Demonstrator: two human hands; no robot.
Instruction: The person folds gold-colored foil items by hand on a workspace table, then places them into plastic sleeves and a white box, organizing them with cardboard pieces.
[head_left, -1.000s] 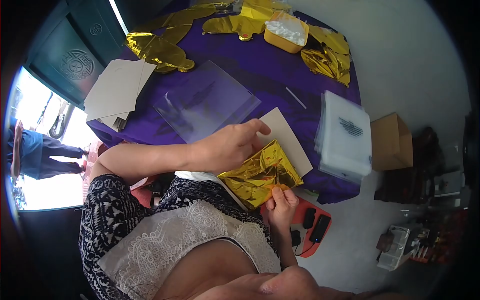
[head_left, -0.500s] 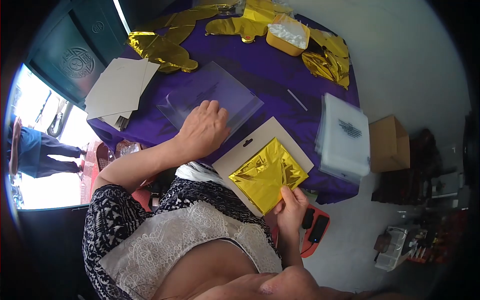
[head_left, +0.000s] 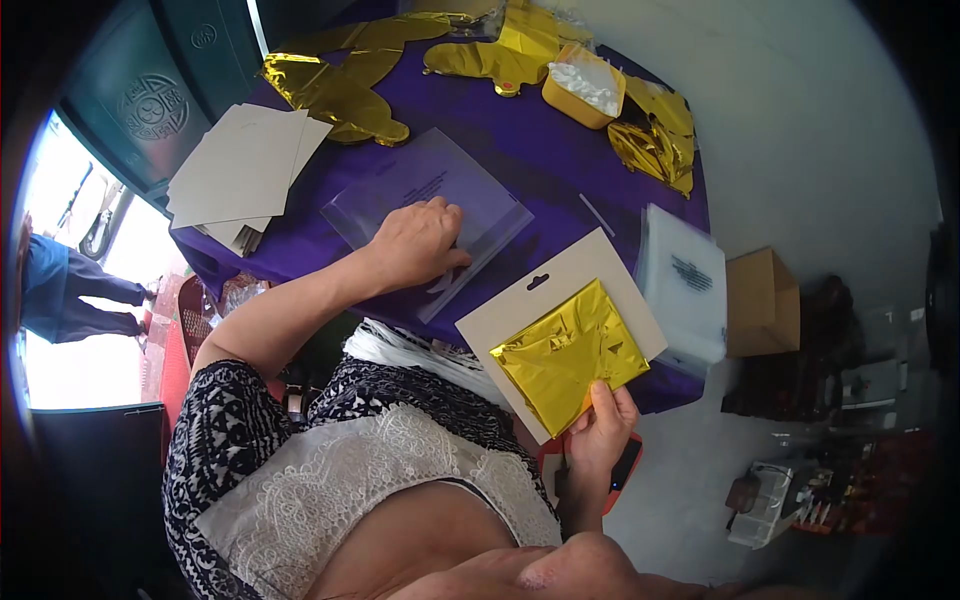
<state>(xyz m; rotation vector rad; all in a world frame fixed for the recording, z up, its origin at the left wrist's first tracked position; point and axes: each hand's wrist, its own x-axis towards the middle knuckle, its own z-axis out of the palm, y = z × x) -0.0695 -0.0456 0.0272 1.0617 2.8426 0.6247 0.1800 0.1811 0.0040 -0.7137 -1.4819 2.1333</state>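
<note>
My right hand (head_left: 604,428) pinches a pale card (head_left: 622,262) with a hang hole, together with the folded gold foil balloon (head_left: 565,350) lying on its face. The thumb presses on the foil at its lower corner, and the fingers go behind the card. To the left, my left hand (head_left: 418,243) is curled over a clear plastic bag (head_left: 485,190) lying flat on the purple tablecloth. Its fingers are bent at the near side of the bag, where the plastic shows a small glint; the fingertips are partly hidden.
A stack of pale cards (head_left: 235,165) lies at the left, with gold foil balloons (head_left: 365,105) behind. A yellow tub (head_left: 578,103) of white pieces stands at the back. More clear bags (head_left: 690,280) and a cardboard box (head_left: 765,300) are at the right. A person (head_left: 75,290) stands outside.
My right hand has moved the card and gold foil to the right. My left hand has shifted slightly on the bag, its thumb now showing at the right.
</note>
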